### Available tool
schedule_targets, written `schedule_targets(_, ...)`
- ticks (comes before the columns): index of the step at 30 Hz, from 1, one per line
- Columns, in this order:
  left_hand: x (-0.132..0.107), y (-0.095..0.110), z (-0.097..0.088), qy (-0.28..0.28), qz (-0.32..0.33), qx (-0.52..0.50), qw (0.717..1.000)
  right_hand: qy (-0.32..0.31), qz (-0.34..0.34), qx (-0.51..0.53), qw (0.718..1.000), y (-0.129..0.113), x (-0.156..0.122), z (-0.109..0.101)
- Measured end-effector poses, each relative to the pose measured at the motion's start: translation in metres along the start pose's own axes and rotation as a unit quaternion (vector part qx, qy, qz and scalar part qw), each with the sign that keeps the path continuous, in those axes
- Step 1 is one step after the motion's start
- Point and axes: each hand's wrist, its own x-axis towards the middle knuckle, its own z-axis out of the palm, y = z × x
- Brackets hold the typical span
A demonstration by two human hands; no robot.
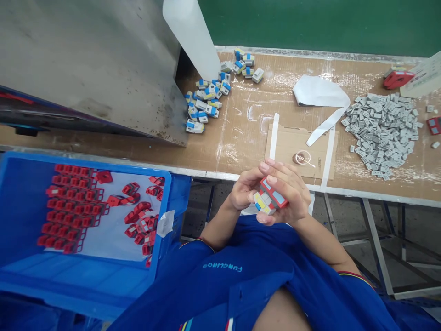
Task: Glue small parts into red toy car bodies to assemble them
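Red plastic frame (272, 193): held in air btwn both hands, just past near edge of tabletop; grey block w/ yellow end sits at its lower end.

Left hand (245, 189): fingers curled, cupping frame's lower end from the side, prob. to steady it.

Right hand (287, 193): fingers pressed together over frame, gripping from above; keeps its face turned up toward view.

Blue plastic crate (20, 216): off tabletop's near edge, L side, in easy reach.

Red frames (70, 204): in tidy rows on white sheet in crate, prob. for quick pick-up; rest loose to R.

Blue-and-white blocks (206, 99): heaped at tabletop's far edge, beside steel housing (89, 69), below white plastic chute (191, 37).

Grey blocks (382, 133): spread flat near R end, prob. for easy picking.

Cardboard sheet (296, 151): mid-tabletop, just past hands, w/ white paper (320, 91) beyond.
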Motion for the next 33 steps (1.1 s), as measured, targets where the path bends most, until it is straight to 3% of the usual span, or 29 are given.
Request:
schedule_targets(4, 0.006, 0.011, 0.004, -0.021, 0.051, -0.063, 0.996, 0.053, -0.028, -0.024, 0.998, 0.002, 0.001, 0.001)
schedule_targets(9, 0.014, 0.022, 0.007, -0.013, 0.018, -0.073, 0.997, 0.090, -0.061, -0.095, 0.990, 0.004, 0.008, 0.004)
schedule_targets(15, 0.016, 0.025, 0.010, -0.029, 0.005, -0.093, 0.995, 0.107, -0.070, -0.104, 0.986, 0.004, 0.013, 0.005)
schedule_targets(22, 0.020, 0.033, 0.012, -0.025, 0.007, -0.065, 0.998, 0.117, -0.034, -0.123, 0.985, 0.004, 0.006, 0.005)
schedule_targets(28, 0.019, 0.038, 0.017, -0.007, 0.012, -0.044, 0.999, 0.054, 0.055, -0.060, 0.995, 0.012, -0.010, 0.006)
schedule_targets(33, 0.020, 0.035, 0.017, -0.014, 0.022, -0.053, 0.998, 0.048, 0.071, -0.055, 0.995, 0.014, -0.012, 0.006)
